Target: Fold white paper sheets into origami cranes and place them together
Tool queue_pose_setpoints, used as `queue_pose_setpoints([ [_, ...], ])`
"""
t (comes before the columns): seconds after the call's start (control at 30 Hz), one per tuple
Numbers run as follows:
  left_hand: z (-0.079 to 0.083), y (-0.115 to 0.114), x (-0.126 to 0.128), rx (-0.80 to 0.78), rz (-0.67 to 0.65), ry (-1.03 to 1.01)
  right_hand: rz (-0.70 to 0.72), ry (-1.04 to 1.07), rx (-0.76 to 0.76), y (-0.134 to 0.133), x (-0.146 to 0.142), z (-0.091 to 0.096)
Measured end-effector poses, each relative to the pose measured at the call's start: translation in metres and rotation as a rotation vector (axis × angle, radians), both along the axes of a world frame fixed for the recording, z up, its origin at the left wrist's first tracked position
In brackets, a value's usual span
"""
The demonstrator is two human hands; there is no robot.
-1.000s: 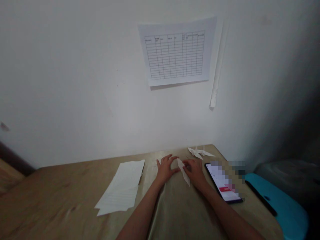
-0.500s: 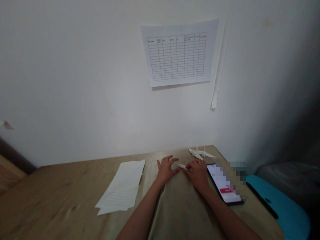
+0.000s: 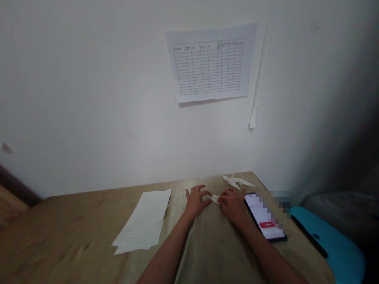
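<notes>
A small folded strip of white paper [image 3: 214, 199] lies on the wooden table between my hands, its ends hidden by my fingers. My left hand [image 3: 196, 202] holds the strip's left end with its fingertips. My right hand [image 3: 232, 206] presses on the right end. Just beyond my right hand sit several folded white paper figures [image 3: 237, 181], possibly cranes, which neither hand touches.
A stack of lined white sheets [image 3: 142, 223] lies left of my hands. A smartphone [image 3: 263, 217] with a lit screen lies to the right. Beyond the table's right edge is a turquoise seat or bin [image 3: 328, 240]. A printed grid chart [image 3: 210, 61] hangs on the wall.
The paper strip has turned from pointing towards me to lying almost crosswise between my hands. It now looks shorter, and my hands have come closer together.
</notes>
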State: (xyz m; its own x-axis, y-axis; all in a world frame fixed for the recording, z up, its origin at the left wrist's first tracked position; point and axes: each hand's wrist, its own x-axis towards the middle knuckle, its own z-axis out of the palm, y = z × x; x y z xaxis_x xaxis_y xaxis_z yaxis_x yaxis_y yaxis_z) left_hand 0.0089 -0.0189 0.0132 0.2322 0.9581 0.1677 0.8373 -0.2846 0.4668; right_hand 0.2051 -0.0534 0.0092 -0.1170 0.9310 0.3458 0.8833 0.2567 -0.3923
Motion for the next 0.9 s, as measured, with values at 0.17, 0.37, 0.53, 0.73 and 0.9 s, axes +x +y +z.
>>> queue_pose_setpoints([
  [0.17,0.0015,0.0001,0.0007,-0.017,0.02,0.016,-0.014,0.008,-0.025,0.0007,0.0011,0.0005],
  [0.37,-0.0004,0.0011,0.0022,-0.005,0.036,0.065,0.002,0.036,-0.034,0.0028,0.0049,-0.0005],
  [0.53,-0.0014,0.0,0.0023,-0.005,0.014,0.098,0.04,0.072,-0.082,0.0021,0.0067,0.0004],
  [0.73,-0.0035,0.0003,0.0007,-0.004,-0.034,0.136,0.077,0.122,-0.131,0.0021,0.0079,0.0013],
  [0.9,-0.0083,0.0021,0.0015,0.023,-0.067,0.09,0.064,0.141,-0.136,0.0012,0.008,0.0031],
])
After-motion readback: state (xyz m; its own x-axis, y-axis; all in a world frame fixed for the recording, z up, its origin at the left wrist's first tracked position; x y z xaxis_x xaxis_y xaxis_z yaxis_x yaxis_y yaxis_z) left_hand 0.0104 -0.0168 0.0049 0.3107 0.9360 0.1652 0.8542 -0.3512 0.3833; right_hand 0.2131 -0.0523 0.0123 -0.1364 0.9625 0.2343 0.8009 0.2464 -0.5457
